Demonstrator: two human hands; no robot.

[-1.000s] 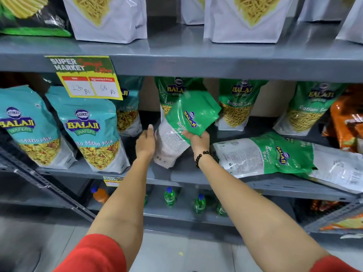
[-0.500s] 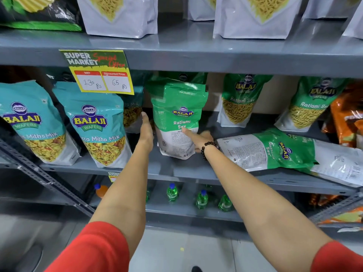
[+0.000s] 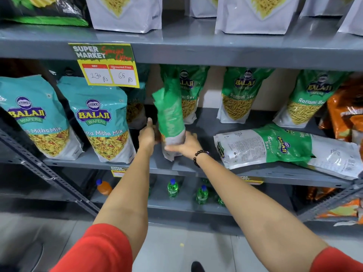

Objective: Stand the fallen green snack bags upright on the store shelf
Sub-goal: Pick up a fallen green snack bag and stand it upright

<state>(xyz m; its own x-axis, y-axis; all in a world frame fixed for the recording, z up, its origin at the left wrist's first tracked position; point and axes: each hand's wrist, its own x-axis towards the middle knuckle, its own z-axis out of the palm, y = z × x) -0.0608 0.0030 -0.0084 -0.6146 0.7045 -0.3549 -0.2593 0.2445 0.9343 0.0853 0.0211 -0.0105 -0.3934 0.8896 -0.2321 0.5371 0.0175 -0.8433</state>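
Observation:
A green Ratlami Sev bag [image 3: 170, 116] stands on end on the grey middle shelf [image 3: 176, 165], turned edge-on toward me. My right hand [image 3: 185, 145] grips its white bottom from the right. My left hand [image 3: 147, 134] presses flat against its left side, fingers straight. Behind it an upright green bag [image 3: 189, 89] leans on the back wall, and two more upright ones [image 3: 240, 95] [image 3: 312, 99] stand to the right. A fallen green bag [image 3: 275, 147] lies flat on the shelf at the right, with another fallen bag [image 3: 337, 156] partly under it.
Teal Mitha Mix bags [image 3: 98, 118] stand left of my hands. Orange bags [image 3: 345, 114] sit at the far right. A yellow price tag [image 3: 106, 65] hangs from the upper shelf, which holds white pouches [image 3: 127, 14]. Bottles [image 3: 172, 188] stand on the lower shelf.
The held green bag went from tilted in my right hand to standing on the shelf, then turned edge-on. My left hand came against its side and my right hand moved down to its base.

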